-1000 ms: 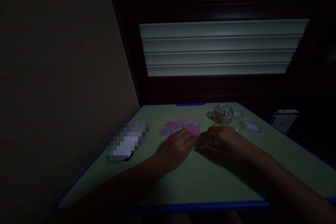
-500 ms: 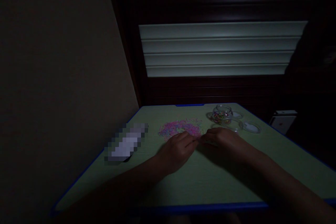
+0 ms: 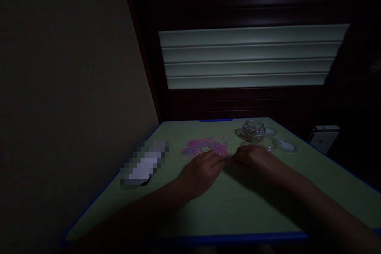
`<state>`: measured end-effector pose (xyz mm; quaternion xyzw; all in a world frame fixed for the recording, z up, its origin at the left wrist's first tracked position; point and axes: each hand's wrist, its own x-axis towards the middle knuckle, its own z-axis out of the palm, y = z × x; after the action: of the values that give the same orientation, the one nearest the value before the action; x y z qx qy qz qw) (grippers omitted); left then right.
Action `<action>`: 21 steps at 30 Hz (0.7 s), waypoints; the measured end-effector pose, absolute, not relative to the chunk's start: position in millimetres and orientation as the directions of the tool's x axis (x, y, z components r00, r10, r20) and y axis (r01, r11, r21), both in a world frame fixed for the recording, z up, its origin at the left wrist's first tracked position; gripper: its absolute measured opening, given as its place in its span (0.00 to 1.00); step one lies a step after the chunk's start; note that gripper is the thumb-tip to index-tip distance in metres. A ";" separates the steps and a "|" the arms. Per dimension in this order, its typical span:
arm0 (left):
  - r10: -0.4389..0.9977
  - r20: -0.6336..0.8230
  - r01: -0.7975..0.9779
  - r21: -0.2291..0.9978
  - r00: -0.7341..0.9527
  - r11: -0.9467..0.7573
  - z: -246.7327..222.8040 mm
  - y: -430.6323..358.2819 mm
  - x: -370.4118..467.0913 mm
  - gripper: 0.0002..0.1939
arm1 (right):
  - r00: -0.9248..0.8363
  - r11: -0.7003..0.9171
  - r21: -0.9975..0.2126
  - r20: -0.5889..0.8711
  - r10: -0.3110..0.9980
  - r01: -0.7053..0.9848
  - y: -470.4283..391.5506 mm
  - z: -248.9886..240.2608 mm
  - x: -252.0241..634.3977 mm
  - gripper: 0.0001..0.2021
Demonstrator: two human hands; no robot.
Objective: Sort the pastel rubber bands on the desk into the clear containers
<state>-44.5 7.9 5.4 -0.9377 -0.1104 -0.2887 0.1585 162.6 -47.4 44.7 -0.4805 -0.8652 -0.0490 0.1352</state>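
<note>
1. Head view: table [image 3: 214,210], pale green top, blue edging; dimly lit.
2. Left hand [image 3: 202,174], bare, reaching in from the near left. Thumb and fingers pressed together at the tips, pinching a thin pink strand; the back of the hand faces up.
3. Right hand [image 3: 256,160], bare, reaching in from the near right. Fingers curled together and pointing left; tips meet the strand's right end, though it is too dark to tell whether they grip it.
4. Pink strand [image 3: 226,159], one, small and blurred, spanning the short gap between the two hands, just beside the near right border of the pile.
5. Pile of thin bands [image 3: 193,145], mostly pink, with violet and blue; spread flat on the middle of the table, just beyond the left hand, a gap in its centre showing the green top.
6. Jar [image 3: 253,131], clear, round, upright, uncovered; multicoloured small pieces in its lower part. Far right of the table, beyond the right hand.
7. Clear lid [image 3: 286,145], round, with a white patch; lying flat, right of the jar.
8. Flat object [image 3: 145,163], pale, pixelated over; left side of the table, well apart from both hands.
9. White box [image 3: 324,139], off the table's far right side.
10. Slatted panel [image 3: 250,56], pale, in dark framing behind the table.
</note>
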 end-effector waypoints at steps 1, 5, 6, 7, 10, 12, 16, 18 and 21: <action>0.115 0.581 0.300 -0.233 0.806 -0.925 5.6 7.7 -44.4 0.09 | -0.498 0.529 -0.042 0.281 0.820 0.847 -47.0 44.4 162.8 0.10; 0.117 0.576 0.303 -0.238 0.809 -0.923 5.9 7.4 -43.7 0.10 | -0.491 0.519 -0.029 0.283 0.824 0.854 -47.4 43.6 163.8 0.10; 0.117 0.573 0.304 -0.242 0.811 -0.922 5.9 7.3 -43.7 0.10 | -0.489 0.517 -0.028 0.283 0.825 0.856 -47.8 43.7 163.9 0.10; 0.117 0.568 0.304 -0.245 0.815 -0.921 5.9 7.3 -43.8 0.10 | -0.489 0.517 -0.028 0.283 0.825 0.856 -48.2 43.9 164.1 0.10; 0.123 0.563 0.308 -0.245 0.817 -0.919 6.0 7.4 -44.3 0.09 | -0.489 0.517 -0.027 0.287 0.824 0.856 -49.0 44.9 164.4 0.10; 0.130 0.562 0.309 -0.238 0.817 -0.921 6.0 7.4 -44.5 0.10 | -0.486 0.513 -0.021 0.291 0.824 0.858 -49.1 45.7 164.3 0.10; 0.135 0.549 0.303 -0.229 0.825 -0.925 6.0 7.3 -44.3 0.11 | -0.472 0.499 -0.018 0.298 0.830 0.866 -48.3 45.4 163.9 0.10; 0.134 0.542 0.301 -0.233 0.829 -0.925 5.8 7.4 -44.3 0.10 | -0.468 0.492 -0.008 0.296 0.833 0.871 -46.6 43.5 164.6 0.09; 0.140 0.532 0.304 -0.236 0.835 -0.923 5.4 7.4 -44.8 0.09 | -0.442 0.444 0.071 0.312 0.841 0.893 -42.4 39.7 167.8 0.08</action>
<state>-44.8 7.4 5.4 -0.9449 -0.1175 -0.2617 0.1574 167.8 -42.4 39.7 -0.5151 -0.8417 -0.1132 0.1158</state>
